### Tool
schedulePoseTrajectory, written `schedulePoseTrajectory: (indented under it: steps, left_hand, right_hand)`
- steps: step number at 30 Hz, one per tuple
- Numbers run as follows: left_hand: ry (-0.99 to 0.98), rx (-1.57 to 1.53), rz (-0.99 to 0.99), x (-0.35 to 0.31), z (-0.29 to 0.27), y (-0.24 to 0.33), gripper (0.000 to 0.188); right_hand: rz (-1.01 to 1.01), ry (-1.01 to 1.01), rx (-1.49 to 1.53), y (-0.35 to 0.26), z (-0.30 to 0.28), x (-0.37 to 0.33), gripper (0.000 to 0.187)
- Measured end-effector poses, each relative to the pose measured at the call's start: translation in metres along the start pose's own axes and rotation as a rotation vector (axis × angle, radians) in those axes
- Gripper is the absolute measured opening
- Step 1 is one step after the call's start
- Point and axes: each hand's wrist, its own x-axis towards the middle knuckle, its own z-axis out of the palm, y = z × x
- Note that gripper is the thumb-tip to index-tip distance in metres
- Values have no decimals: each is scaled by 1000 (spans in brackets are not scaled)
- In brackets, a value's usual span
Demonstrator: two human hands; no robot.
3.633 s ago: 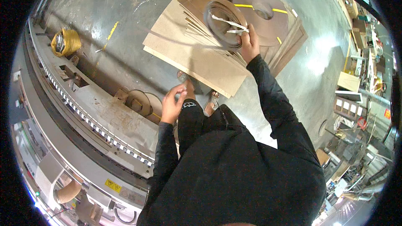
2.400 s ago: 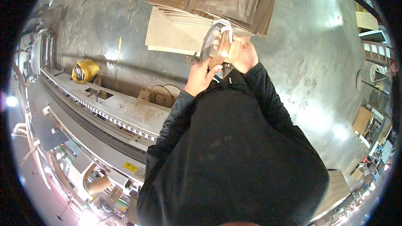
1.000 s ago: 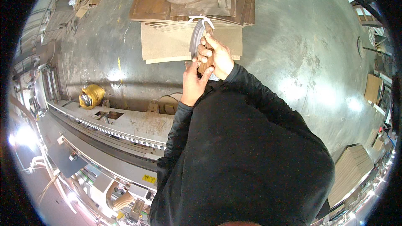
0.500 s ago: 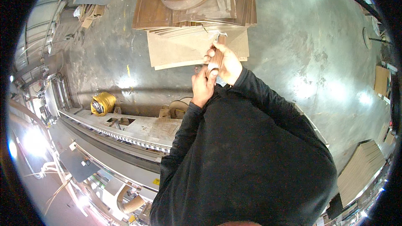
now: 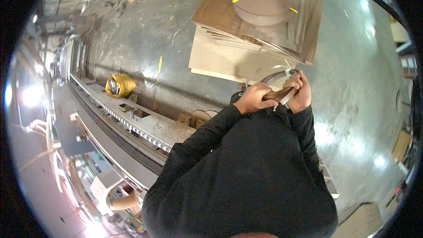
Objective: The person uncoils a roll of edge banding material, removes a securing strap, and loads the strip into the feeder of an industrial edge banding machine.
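Note:
Both my hands hold a small coil of brown edge banding (image 5: 277, 94), tilted in front of my chest. My left hand (image 5: 253, 99) is closed on its left side, thumb along the near edge. On the right, my right hand (image 5: 301, 94) has its fingers wrapped round the band. A loop of the strip arcs up between the hands. Whitish tape (image 5: 288, 96) hangs by my right fingers, and a loose pale piece sticks up above them. Just beyond lies a large brown roll (image 5: 264, 1) with yellow tape marks, on stacked brown boards (image 5: 211, 15).
Pale sheets (image 5: 211, 57) jut out under the boards toward me. At left runs a long machine with a toothed rail (image 5: 119, 119). A yellow wrapped bundle (image 5: 121, 85) sits on its ledge. Grey concrete floor (image 5: 348, 61) stretches right, with a cardboard stack (image 5: 363, 222) low down.
My view has swung, so the boards and roll sit further right. My hands have spread apart, and the coil, earlier upright and edge-on, is now tilted with its loop showing.

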Motion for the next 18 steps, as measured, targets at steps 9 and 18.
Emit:
schedulePoseTrajectory:
  steps: [9,18]
  left_hand:
    - [201,-45,-91,-21,-52,-32,65]
    - [-38,-19,91,-40,-127,-78,66]
  right_hand:
    - [-171,267,-342,111,29,42,28]
    - [73,-22,-81,114,50,57,30]
